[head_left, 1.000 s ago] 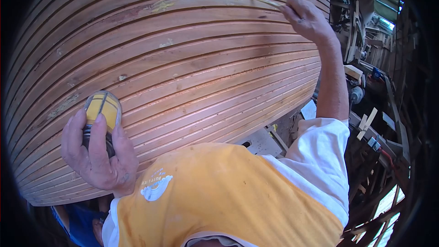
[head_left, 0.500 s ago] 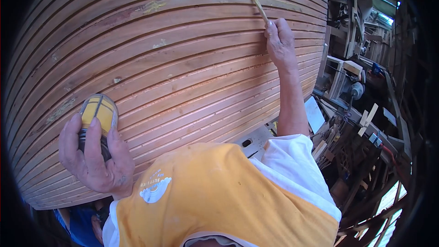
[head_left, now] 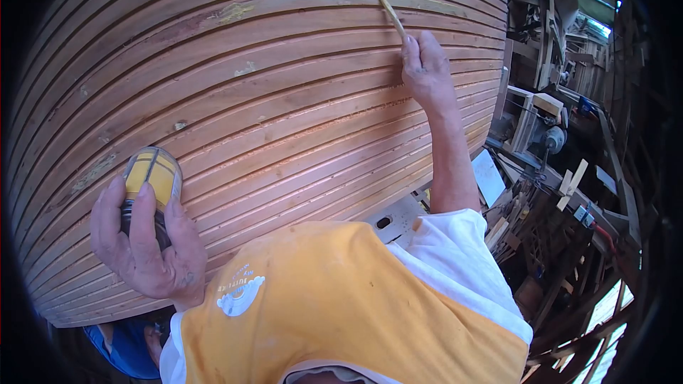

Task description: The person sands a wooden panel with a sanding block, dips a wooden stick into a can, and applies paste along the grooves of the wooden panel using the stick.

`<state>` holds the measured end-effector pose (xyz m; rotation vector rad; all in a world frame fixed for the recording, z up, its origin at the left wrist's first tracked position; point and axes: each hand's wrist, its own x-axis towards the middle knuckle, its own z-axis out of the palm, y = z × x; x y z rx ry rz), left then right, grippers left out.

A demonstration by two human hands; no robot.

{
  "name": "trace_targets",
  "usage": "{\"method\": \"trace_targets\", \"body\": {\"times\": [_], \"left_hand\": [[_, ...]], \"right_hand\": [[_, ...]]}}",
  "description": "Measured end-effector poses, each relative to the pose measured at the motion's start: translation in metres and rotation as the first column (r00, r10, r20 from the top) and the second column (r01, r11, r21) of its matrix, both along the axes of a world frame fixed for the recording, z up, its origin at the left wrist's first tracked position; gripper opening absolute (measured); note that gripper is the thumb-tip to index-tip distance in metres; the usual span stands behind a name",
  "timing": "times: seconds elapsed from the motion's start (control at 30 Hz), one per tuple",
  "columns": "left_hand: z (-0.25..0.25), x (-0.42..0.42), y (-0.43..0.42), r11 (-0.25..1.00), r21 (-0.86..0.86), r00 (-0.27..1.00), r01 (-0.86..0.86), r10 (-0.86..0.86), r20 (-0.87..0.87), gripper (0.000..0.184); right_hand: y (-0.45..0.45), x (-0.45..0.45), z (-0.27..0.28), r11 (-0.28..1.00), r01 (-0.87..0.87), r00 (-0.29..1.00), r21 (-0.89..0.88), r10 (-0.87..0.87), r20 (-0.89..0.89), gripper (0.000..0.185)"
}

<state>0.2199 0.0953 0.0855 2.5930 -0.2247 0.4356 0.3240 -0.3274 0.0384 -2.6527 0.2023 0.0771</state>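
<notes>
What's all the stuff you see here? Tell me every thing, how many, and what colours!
wooden planks: many, reddish brown, curving across the upper left and middle
smear: one large, yellow, on the wooden planks
container: one, yellow and dark, in the left hand
stick: one, tan, in the right hand
slotted panel: one, grey, just below the wooden planks
sheet: one, pale blue, right of centre
wood scraps: too many to count, mostly brown, right side
blue fabric: one patch, blue, lower left
shirt: one, orange with white sleeves, bottom middle
left hand: one, bare, left side
right hand: one, bare, upper right
</notes>
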Motion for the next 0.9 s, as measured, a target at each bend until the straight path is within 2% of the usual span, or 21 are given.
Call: {"method": "trace_targets", "body": {"times": [0.07, 0.17, 0.27, 0.37, 0.47, 0.57, 0.67, 0.8, 0.9], "left_hand": [[0.000, 0.000, 0.001, 1.000, 0.002, 1.000, -0.004, 0.004, 0.001, 0.033], [0.001, -0.001, -0.001, 1.000, -0.001, 1.000, -0.008, 0.008, -0.010, 0.033], [0.000, -0.001, 0.000, 1.000, 0.008, 1.000, -0.010, 0.010, -0.008, 0.034], [0.000, -0.001, 0.000, 1.000, 0.016, 1.000, -0.009, 0.009, -0.008, 0.034], [0.002, 0.000, -0.002, 1.000, 0.015, 1.000, -0.007, 0.008, -0.019, 0.034], [0.001, -0.001, -0.001, 1.000, 0.013, 1.000, -0.017, 0.017, -0.017, 0.034], [-0.001, -0.002, -0.002, 1.000, -0.002, 1.000, -0.016, 0.016, -0.007, 0.033], [-0.001, -0.001, 0.001, 1.000, 0.004, 1.000, -0.004, 0.004, 0.002, 0.032], [-0.002, -0.001, -0.001, 1.000, 0.000, 1.000, -0.015, 0.015, 0.003, 0.031]], "right_hand": [[-0.006, -0.007, 0.002, 1.000, 0.008, 0.998, -0.018, -0.009, -0.055, 0.023], [-0.006, -0.001, 0.006, 0.992, 0.075, 0.997, 0.100, -0.076, 0.001, 0.022], [0.000, 0.003, 0.009, 0.995, 0.068, 0.993, -0.074, -0.061, 0.099, 0.021], [-0.005, -0.003, 0.001, 0.976, 0.029, 0.992, -0.214, -0.003, 0.123, 0.018], [0.000, -0.009, 0.005, 0.924, -0.035, 0.980, -0.382, 0.107, 0.168, 0.017], [-0.001, -0.009, 0.010, 0.953, 0.040, 0.990, -0.301, 0.004, 0.143, 0.018], [-0.005, -0.002, 0.006, 0.926, -0.032, 0.976, -0.377, 0.110, 0.187, 0.019], [0.003, -0.018, 0.005, 0.951, -0.047, 0.983, -0.304, 0.098, 0.155, 0.019], [-0.001, -0.012, 0.004, 0.955, 0.035, 0.984, -0.296, 0.018, 0.176, 0.019]]}}
